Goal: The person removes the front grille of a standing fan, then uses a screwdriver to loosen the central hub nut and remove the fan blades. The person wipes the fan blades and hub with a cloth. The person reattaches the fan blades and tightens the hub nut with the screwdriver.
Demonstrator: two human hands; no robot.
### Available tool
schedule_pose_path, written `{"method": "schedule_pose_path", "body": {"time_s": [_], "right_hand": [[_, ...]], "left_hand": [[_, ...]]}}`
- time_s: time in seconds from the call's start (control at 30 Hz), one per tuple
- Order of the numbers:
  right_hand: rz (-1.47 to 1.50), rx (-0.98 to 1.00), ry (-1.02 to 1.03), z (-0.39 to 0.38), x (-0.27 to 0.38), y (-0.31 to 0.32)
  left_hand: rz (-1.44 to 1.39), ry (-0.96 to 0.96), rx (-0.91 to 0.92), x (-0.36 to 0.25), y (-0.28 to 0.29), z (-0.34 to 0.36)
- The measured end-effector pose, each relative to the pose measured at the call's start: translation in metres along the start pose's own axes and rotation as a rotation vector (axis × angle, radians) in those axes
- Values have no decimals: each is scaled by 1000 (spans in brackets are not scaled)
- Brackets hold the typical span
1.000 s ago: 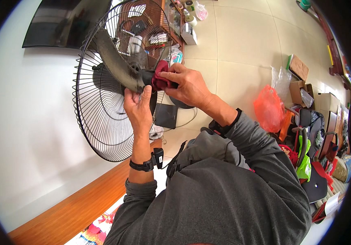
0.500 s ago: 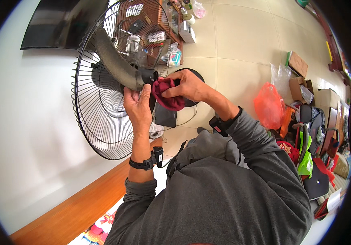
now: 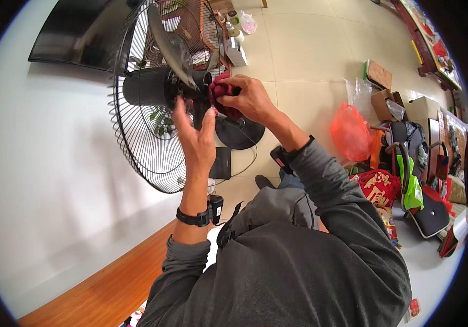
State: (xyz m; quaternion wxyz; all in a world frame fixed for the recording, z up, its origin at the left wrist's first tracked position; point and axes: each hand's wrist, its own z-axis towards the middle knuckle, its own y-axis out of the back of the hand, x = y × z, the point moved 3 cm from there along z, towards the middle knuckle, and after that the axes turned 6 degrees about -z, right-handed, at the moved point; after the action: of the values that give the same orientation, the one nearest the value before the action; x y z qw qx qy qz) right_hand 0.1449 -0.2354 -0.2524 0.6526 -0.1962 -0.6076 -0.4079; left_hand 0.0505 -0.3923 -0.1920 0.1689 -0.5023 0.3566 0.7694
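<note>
In front of me stands a fan with dark blades point(image 3: 169, 50), a black motor housing point(image 3: 145, 87) and a black wire grille point(image 3: 141, 150) behind them. My left hand point(image 3: 197, 139) is just below the hub, thumb and fingers apart on either side of a dark blade part; whether it touches that part is hard to tell. A crumpled dark red cloth point(image 3: 224, 90) is bunched in my right hand point(image 3: 250, 99), against the right side of the hub. The hub's front is partly hidden by the cloth and fingers.
The round black base point(image 3: 239, 133) stands on the tiled floor. A flat-screen television point(image 3: 76, 41) is at the upper left. A wooden bench point(image 3: 103, 278) runs along the wall. To the right are an orange-red plastic bag point(image 3: 350, 133), a cardboard box point(image 3: 383, 104) and a red bag point(image 3: 378, 186).
The blade at the left has swung upward and shows more edge-on. My left hand has loosened from its root. The cloth is pressed closer to the hub, and my view has shifted.
</note>
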Motion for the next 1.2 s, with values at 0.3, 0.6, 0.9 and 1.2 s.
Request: {"method": "schedule_pose_path", "body": {"time_s": [0.3,0.6,0.9,1.2], "right_hand": [[691,185,-435,-56,20,25],[625,455,-663,-87,23,47],[698,237,-599,-51,16,97],[26,311,206,-56,29,70]], "left_hand": [[-84,17,72,-22,13,-31],[-229,206,572,-20,-31,-33],[-666,556,375,0,-51,-26],[-1141,781,322,-10,-80,-34]]}}
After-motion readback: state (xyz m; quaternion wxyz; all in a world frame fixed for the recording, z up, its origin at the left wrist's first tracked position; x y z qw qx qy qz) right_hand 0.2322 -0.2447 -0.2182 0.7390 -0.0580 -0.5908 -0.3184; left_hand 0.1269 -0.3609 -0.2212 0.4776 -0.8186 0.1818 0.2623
